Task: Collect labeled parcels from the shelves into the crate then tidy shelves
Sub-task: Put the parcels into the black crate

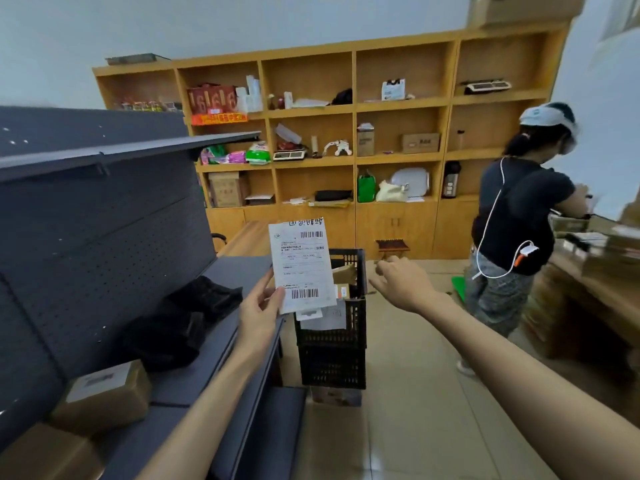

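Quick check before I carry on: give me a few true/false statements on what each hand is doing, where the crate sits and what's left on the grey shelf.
1. The left hand pinches the white labeled parcel. True.
2. The right hand grips a box. False: it holds nothing, fingers loosely curled.
3. The black crate is empty. False: parcels already lie inside.
4. A brown box sits on the grey shelf. True.
5. The crate stands on the grey shelf. False: it stands beside it.

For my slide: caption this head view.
Left hand holds a labeled parcel above the black crate; right hand open.
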The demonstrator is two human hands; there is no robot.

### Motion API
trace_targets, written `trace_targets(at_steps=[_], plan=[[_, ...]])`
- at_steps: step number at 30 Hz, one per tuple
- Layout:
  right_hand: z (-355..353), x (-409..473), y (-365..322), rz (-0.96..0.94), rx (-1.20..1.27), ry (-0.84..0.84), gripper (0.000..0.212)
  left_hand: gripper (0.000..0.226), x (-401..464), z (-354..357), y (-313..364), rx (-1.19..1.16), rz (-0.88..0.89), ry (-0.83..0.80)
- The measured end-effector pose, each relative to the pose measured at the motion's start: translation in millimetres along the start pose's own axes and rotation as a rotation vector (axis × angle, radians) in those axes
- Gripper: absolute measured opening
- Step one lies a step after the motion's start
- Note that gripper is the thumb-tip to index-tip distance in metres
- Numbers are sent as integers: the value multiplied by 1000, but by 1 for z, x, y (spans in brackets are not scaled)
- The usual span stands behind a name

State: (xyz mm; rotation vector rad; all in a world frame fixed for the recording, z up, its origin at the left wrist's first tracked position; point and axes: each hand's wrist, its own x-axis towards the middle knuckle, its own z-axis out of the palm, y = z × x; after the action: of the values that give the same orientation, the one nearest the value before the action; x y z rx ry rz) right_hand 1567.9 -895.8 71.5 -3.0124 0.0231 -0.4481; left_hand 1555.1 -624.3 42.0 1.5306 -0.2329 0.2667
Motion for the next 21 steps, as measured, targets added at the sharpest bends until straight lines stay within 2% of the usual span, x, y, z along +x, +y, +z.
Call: trace_targets(at_steps=[14,21], plan=[[42,134,34,48,-77,-75,37,48,140,49,-55,-16,-28,-75],[51,237,37,77,-89,-80,37,48,248,59,-77,-49,-38,-125]])
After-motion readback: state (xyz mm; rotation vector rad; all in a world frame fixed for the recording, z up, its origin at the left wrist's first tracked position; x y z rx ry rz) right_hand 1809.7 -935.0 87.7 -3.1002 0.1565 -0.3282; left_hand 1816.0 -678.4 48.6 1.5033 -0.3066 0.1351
